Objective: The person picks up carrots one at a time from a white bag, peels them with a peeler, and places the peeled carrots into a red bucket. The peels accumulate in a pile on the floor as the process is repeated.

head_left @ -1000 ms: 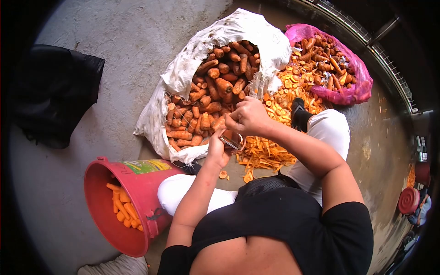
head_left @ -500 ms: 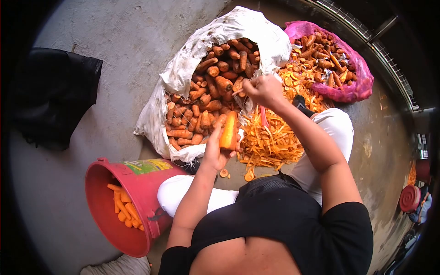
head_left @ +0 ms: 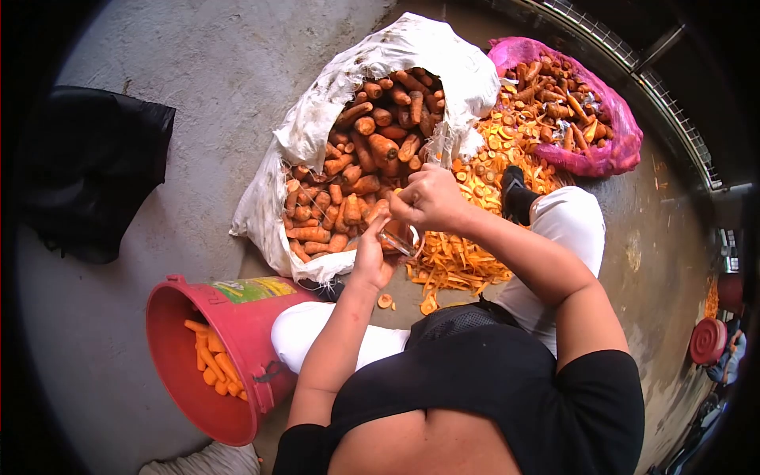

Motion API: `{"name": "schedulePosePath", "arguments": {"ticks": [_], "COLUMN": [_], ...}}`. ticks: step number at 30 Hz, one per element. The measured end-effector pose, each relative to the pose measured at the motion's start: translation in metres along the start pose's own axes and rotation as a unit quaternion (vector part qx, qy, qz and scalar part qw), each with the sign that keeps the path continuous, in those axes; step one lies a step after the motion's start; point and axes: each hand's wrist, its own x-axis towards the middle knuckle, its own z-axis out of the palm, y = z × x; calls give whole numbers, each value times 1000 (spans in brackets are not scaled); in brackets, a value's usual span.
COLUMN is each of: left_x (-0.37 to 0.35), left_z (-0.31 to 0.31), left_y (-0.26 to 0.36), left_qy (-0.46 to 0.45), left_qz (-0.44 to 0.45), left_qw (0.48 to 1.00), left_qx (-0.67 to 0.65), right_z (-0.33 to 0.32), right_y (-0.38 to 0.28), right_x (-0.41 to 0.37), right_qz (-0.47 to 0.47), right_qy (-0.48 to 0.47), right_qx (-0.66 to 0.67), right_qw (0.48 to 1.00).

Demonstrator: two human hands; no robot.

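Note:
My left hand (head_left: pixel 372 257) is closed around a carrot (head_left: pixel 401 233), which is partly hidden by the fingers and the tool. Closed just above it, my right hand (head_left: pixel 431 198) grips what appears to be a peeler; its shiny metal end (head_left: pixel 398 245) lies against the carrot and its handle is mostly covered. Unpeeled carrots (head_left: pixel 368 154) fill the open white sack (head_left: pixel 297 127) beyond my hands. Orange peelings (head_left: pixel 459 257) are heaped on the floor just to the right of the carrot.
A red bucket (head_left: pixel 170 372) lies tipped at the left, with peeled carrots (head_left: pixel 215 360) inside. At the back right stands a pink sack (head_left: pixel 625 146) with carrot pieces. Cut carrot ends (head_left: pixel 499 142) spread before it. Black cloth or plastic (head_left: pixel 99 170) lies far left.
My right hand has come down and toward me, from beside the sack's opening to the carrot. The metal end now lies over the carrot, which my left hand keeps holding.

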Motion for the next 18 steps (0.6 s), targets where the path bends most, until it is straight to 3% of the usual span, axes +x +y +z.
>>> {"name": "schedulePosePath", "arguments": {"ticks": [2, 3, 6, 7, 9, 12, 13, 14, 16, 17, 18], "left_x": [-3, -6, -18, -20, -21, -10, -7, -7, -11, -3, -4], "left_z": [-2, -2, 10, 10, 13, 3, 3, 4, 15, -2, 3], "left_y": [0, 2, 0, 3, 6, 7, 8, 8, 9, 6, 6], "left_qy": [-70, -57, -69, -118, -103, -68, -56, -42, -15, 10, 49], "left_qz": [25, -22, -12, -15, -8, -18, -25, -2, 42, -13, -13], "left_qw": [995, 994, 993, 990, 993, 997, 998, 999, 999, 1000, 999], "left_qx": [62, 90, 99, 79, 54, 9, -5, -4, -2, 5, -7], "right_z": [-2, -4, -28, -30, -28, -31, -25, -23, -12, -10, -10], "right_y": [13, 23, 58, 70, 77, 41, 30, 20, 8, 0, -8], "right_x": [5, 10, 23, 25, 24, 32, 28, 26, 20, 16, 14], "right_qz": [104, 156, 215, 263, 316, 323, 257, 222, 22, 18, 14], "right_qy": [-48, -71, -46, -22, 35, -51, -26, -65, -24, -27, -30], "right_qx": [-30, -46, -220, -215, -178, -30, 9, 29, -20, 9, 38], "right_qw": [993, 984, 950, 940, 931, 945, 966, 972, 999, 999, 999]}}
